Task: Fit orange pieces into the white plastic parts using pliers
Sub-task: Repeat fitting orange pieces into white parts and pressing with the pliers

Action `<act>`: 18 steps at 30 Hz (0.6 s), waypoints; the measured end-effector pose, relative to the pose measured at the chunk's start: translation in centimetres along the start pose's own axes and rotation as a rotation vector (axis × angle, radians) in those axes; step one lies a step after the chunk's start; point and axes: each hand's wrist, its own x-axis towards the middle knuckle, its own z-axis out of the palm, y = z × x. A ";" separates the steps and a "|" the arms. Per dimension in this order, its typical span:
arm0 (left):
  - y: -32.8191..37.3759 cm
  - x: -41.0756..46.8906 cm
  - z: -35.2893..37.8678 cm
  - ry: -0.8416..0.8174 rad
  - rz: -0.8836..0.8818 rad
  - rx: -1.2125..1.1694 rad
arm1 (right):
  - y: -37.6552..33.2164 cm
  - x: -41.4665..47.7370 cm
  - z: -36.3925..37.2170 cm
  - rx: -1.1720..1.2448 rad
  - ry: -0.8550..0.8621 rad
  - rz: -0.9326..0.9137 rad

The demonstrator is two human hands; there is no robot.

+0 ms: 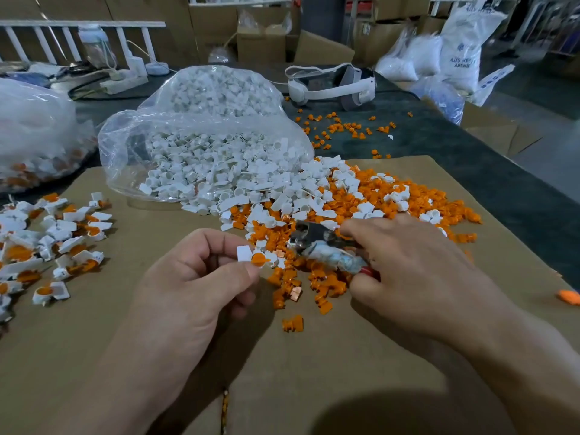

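Note:
My left hand (201, 277) pinches a white plastic part (246, 253) that has an orange piece (258, 259) seated in it. My right hand (411, 265) grips the pliers (317, 243), whose metal jaws point left toward that part and lie over the pile. The pliers' handles are wrapped in pale tape with a bit of red showing. Loose orange pieces (317, 287) and white parts (282, 189) are heaped together in front of both hands. A pile of white parts with orange pieces in them (59, 243) lies at the left.
Brown cardboard (314, 356) covers the table. A clear bag (201, 127) spills white parts at the centre back. Another bag (34, 133) sits far left. A white headset (332, 84) lies behind, with scattered orange pieces (345, 128) near it. One orange piece (568, 297) lies at the right edge.

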 end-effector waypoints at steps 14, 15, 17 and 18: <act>1.0 -0.3 0.3 0.009 0.122 -0.106 | -1.7 -0.9 -1.8 0.168 -0.051 -0.105; 1.2 -0.3 0.4 0.011 0.129 -0.109 | -1.7 -0.9 -1.9 0.177 -0.052 -0.113; 1.2 -0.3 0.5 0.009 0.143 -0.109 | -1.8 -1.0 -1.9 0.194 -0.052 -0.132; 1.1 -0.3 0.4 0.010 0.154 -0.093 | -1.8 -1.0 -1.9 0.197 -0.054 -0.138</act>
